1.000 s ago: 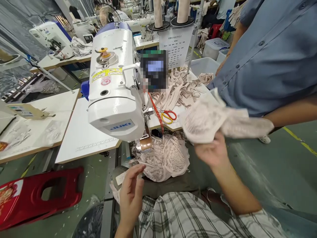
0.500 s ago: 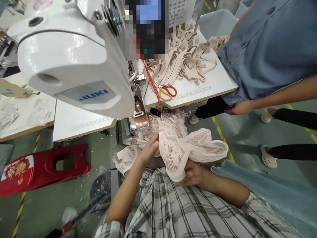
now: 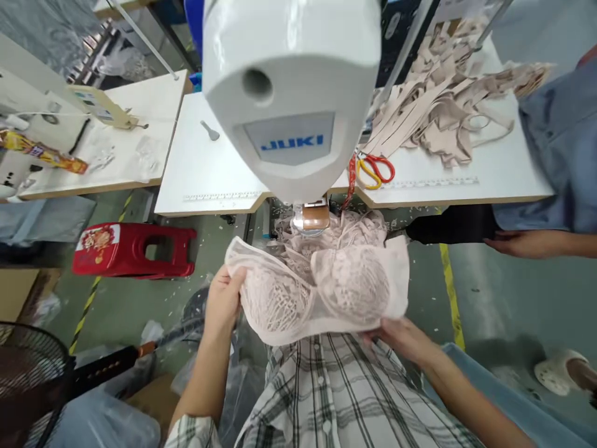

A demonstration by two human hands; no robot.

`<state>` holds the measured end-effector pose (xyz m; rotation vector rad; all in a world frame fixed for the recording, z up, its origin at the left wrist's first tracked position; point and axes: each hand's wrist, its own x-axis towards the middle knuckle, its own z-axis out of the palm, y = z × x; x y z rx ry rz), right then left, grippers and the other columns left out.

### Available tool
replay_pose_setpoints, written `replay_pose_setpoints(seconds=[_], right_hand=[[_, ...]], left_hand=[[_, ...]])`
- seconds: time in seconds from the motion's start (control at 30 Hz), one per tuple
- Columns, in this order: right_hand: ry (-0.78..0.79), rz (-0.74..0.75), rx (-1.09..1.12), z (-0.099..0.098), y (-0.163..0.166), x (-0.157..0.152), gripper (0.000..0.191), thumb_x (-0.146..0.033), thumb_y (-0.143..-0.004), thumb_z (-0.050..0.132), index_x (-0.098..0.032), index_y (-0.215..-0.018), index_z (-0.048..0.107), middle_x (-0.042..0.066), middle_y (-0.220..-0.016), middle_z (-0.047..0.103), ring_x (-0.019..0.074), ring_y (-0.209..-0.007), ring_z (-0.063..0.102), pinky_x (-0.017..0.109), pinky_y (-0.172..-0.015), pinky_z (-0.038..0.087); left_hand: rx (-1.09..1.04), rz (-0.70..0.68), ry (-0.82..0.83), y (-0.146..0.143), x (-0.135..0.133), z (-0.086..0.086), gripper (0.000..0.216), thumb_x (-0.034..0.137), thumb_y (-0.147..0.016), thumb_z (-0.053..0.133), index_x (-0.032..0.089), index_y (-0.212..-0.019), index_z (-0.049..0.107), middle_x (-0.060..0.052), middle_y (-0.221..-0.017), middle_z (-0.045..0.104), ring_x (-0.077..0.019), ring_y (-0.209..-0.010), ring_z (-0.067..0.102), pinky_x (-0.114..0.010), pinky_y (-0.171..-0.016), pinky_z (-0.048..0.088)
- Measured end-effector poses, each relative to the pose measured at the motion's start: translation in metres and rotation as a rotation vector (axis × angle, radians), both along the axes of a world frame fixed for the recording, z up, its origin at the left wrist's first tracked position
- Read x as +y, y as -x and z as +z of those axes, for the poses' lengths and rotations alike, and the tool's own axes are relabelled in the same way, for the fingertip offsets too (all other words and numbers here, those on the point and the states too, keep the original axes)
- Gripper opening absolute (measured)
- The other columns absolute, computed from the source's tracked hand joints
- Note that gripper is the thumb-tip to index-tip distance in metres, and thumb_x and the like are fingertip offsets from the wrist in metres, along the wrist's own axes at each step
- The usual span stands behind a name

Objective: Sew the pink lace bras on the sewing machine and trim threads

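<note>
A pale pink lace bra (image 3: 321, 292) is spread out flat in front of me, just below the head of a white JUKI sewing machine (image 3: 291, 93). My left hand (image 3: 222, 300) grips its left edge, thumb on top. My right hand (image 3: 400, 336) holds the lower right edge, its fingers partly hidden under the fabric. More lace pieces (image 3: 342, 227) are heaped under the machine's needle area.
Red and yellow scissors (image 3: 373, 171) and a pile of beige straps (image 3: 448, 106) lie on the white table (image 3: 205, 180). Another person in a blue shirt (image 3: 559, 137) stands at the right, hand (image 3: 517, 242) near the table edge. A red stool (image 3: 133, 250) lies on the floor at the left.
The bunched lace piece has been opened out and is now held flat between both hands. My view has swung left, centring the machine head.
</note>
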<state>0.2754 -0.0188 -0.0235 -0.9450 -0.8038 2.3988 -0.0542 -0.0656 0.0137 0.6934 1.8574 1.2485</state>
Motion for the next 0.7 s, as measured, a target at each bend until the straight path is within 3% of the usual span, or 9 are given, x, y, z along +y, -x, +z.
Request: replay_pose_setpoints(seconds=[0.1,0.2,0.27,0.3,0.37,0.4,0.47,0.53,0.7], right_hand=[[-0.309,0.539,-0.119,0.032,-0.058,0.027,0.024,-0.045,-0.087,0.065,-0.024,-0.091,0.076,0.01,-0.075,0.072,0.0175,-0.06,0.066,0.031,-0.06,0.05],[-0.487,0.793,-0.141,0.064,-0.1,0.07,0.027,-0.041,-0.082,0.067,-0.022,-0.1,0.075,0.012,-0.077,0.074,0.0149,-0.049,0.062,0.029,-0.05,0.046],[-0.682,0.646,-0.136,0.078,-0.099,0.108,0.032,-0.053,-0.08,0.064,-0.024,-0.071,0.071,0.002,-0.05,0.061,0.0132,-0.038,0.051,0.027,-0.043,0.04],[-0.775,0.384,-0.246,0.082,-0.088,0.13,0.044,-0.061,-0.083,0.055,-0.027,-0.055,0.06,-0.003,-0.039,0.047,0.0114,-0.034,0.042,0.026,-0.041,0.036],[-0.898,-0.112,-0.78,0.083,-0.049,0.176,0.05,-0.061,-0.089,0.042,-0.027,-0.053,0.048,-0.002,-0.047,0.047,0.0117,-0.045,0.042,0.026,-0.051,0.039],[-0.917,-0.189,-0.86,0.081,-0.025,0.198,0.041,-0.053,-0.09,0.048,-0.024,-0.061,0.051,0.0,-0.059,0.055,0.0123,-0.055,0.049,0.027,-0.06,0.042],[-0.942,-0.223,-0.938,0.076,0.022,0.235,0.03,-0.04,-0.084,0.062,-0.022,-0.064,0.049,0.003,-0.071,0.06,0.0141,-0.067,0.052,0.028,-0.067,0.04],[-0.991,-0.111,-1.025,0.069,0.055,0.26,0.032,-0.028,-0.072,0.076,-0.02,-0.059,0.048,0.002,-0.07,0.058,0.0145,-0.07,0.05,0.027,-0.067,0.036],[-0.959,-0.059,-0.888,0.055,0.063,0.268,0.035,-0.002,-0.062,0.073,-0.019,-0.05,0.046,-0.003,-0.053,0.042,0.0096,-0.061,0.037,0.026,-0.059,0.026]], left_hand=[[0.087,-0.245,0.036,-0.032,0.03,-0.013,0.037,0.057,-0.077,0.067,0.021,-0.075,0.061,0.0,-0.065,0.06,-0.0165,-0.061,0.054,-0.031,-0.06,0.045],[0.077,-0.458,0.002,-0.075,0.058,-0.021,0.043,0.055,-0.079,0.065,0.02,-0.057,0.052,0.002,-0.055,0.049,-0.0143,-0.056,0.046,-0.028,-0.056,0.038],[0.066,-0.525,-0.043,-0.103,0.071,-0.022,0.044,0.055,-0.084,0.056,0.021,-0.058,0.049,0.003,-0.055,0.047,-0.0143,-0.058,0.045,-0.028,-0.057,0.037],[0.065,-0.549,-0.063,-0.115,0.075,-0.02,0.042,0.053,-0.087,0.051,0.021,-0.06,0.049,0.002,-0.058,0.047,-0.0146,-0.06,0.046,-0.028,-0.058,0.037],[0.066,-0.594,-0.099,-0.134,0.079,-0.018,0.037,0.05,-0.091,0.046,0.021,-0.067,0.05,0.002,-0.063,0.05,-0.0152,-0.064,0.049,-0.027,-0.061,0.04],[0.071,-0.617,-0.113,-0.141,0.08,-0.016,0.035,0.048,-0.092,0.045,0.021,-0.07,0.051,0.001,-0.066,0.051,-0.0154,-0.066,0.05,-0.027,-0.063,0.04],[0.093,-0.655,-0.133,-0.149,0.079,-0.015,0.032,0.044,-0.094,0.044,0.021,-0.074,0.051,0.0,-0.068,0.052,-0.0155,-0.067,0.051,-0.028,-0.063,0.041],[0.119,-0.651,-0.144,-0.148,0.077,-0.015,0.028,0.041,-0.096,0.044,0.02,-0.079,0.052,0.0,-0.071,0.053,-0.0151,-0.067,0.052,-0.027,-0.063,0.041],[0.23,-0.606,-0.248,-0.135,0.08,-0.009,0.022,0.028,-0.1,0.042,0.017,-0.112,0.057,0.0,-0.073,0.057,-0.014,-0.062,0.053,-0.026,-0.058,0.044]])
